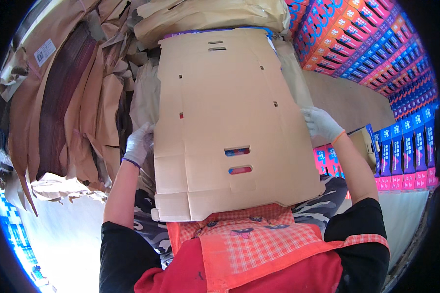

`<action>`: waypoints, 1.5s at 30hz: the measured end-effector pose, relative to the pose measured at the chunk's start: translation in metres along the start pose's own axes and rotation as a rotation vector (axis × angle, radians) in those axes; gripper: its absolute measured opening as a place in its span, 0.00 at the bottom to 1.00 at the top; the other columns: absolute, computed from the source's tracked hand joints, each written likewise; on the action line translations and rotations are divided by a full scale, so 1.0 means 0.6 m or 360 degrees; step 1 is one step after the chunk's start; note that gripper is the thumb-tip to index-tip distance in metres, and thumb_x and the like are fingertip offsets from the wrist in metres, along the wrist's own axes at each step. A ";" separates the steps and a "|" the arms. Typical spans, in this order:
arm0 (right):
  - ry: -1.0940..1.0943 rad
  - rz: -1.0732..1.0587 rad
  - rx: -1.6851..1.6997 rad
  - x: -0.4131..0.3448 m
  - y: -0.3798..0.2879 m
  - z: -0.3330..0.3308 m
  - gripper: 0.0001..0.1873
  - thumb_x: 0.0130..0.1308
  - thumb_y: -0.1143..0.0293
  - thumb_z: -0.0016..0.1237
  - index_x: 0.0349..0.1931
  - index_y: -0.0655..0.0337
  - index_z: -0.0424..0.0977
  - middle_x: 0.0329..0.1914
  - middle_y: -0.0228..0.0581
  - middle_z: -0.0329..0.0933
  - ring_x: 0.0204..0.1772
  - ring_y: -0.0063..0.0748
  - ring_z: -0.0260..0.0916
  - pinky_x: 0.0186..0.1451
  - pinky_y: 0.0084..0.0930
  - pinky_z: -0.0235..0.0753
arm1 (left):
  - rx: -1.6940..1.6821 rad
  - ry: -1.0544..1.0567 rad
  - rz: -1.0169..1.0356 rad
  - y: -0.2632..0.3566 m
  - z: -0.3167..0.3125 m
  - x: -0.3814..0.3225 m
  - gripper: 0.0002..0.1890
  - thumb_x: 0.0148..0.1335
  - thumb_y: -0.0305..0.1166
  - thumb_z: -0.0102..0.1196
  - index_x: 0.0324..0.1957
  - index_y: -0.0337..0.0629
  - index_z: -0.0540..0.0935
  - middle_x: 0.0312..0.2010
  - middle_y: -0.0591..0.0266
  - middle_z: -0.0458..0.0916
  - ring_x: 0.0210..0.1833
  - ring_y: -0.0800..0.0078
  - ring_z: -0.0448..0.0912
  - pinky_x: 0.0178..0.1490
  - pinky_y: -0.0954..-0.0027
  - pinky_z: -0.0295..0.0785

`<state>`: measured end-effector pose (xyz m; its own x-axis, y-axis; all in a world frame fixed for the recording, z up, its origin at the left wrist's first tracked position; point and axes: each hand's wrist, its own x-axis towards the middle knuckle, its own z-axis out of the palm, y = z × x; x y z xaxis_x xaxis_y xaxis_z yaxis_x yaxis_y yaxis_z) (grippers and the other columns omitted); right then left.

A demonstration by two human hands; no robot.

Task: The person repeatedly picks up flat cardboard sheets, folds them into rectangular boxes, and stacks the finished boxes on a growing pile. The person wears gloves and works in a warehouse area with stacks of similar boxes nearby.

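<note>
A large flat die-cut cardboard sheet lies before me, its plain brown side up, with hand slots and small square holes cut through it. Its near end reaches over my lap and the checked apron. My left hand, in a white knitted glove, is at the sheet's left edge; its fingertips are partly hidden there. At the right edge is my right hand, gloved too, with its fingers against the board. Blue and purple printed board shows beneath the far edge. Red and blue print shows through the near slots.
Stacks of flat cardboard wrapped in torn brown paper stand at the left. Crumpled brown paper lies beyond the sheet. Rows of printed boxes are piled at the upper right, more blue and pink boxes at the right, beside an open box.
</note>
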<state>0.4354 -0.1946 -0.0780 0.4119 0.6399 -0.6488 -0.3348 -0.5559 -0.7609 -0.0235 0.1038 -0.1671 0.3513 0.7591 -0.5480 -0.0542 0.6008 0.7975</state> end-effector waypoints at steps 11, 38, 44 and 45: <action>0.0249 -0.0240 -0.0521 0.045 0.017 -0.022 0.38 0.64 0.58 0.54 0.69 0.70 0.57 0.59 0.53 0.75 0.61 0.44 0.74 0.62 0.33 0.72 | 0.0390 -0.0017 0.0551 -0.002 0.088 -0.032 0.36 0.65 0.41 0.57 0.70 0.33 0.62 0.67 0.50 0.68 0.65 0.62 0.70 0.69 0.66 0.61; -0.0276 -0.2139 -0.2411 -0.069 0.044 0.034 0.10 0.52 0.69 0.55 0.37 0.53 0.77 0.40 0.36 0.79 0.48 0.42 0.77 0.49 0.42 0.75 | 0.2837 -0.0982 0.1746 0.048 0.169 -0.157 0.11 0.54 0.40 0.64 0.24 0.44 0.82 0.28 0.58 0.81 0.37 0.58 0.79 0.41 0.60 0.74; 0.0488 -0.2440 -0.1585 -0.117 0.007 0.061 0.11 0.54 0.81 0.56 0.37 0.55 0.81 0.33 0.40 0.78 0.35 0.46 0.78 0.36 0.35 0.78 | 0.2278 -0.0350 0.2264 0.065 0.212 -0.232 0.20 0.59 0.45 0.62 0.17 0.43 0.79 0.15 0.54 0.73 0.20 0.56 0.75 0.25 0.61 0.70; 0.0239 -0.2461 -0.1575 -0.152 0.008 0.065 0.07 0.55 0.76 0.57 0.35 0.56 0.81 0.33 0.41 0.78 0.36 0.47 0.77 0.38 0.36 0.78 | 0.2395 -0.0392 0.2281 0.051 0.203 -0.262 0.21 0.59 0.46 0.62 0.16 0.43 0.78 0.16 0.54 0.74 0.20 0.56 0.75 0.25 0.61 0.70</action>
<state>0.3634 -0.2348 -0.0231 -0.0884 0.8048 0.5869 0.9094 0.3056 -0.2822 0.0335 -0.0277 -0.0260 0.8568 0.2801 0.4329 0.2427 -0.9598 0.1407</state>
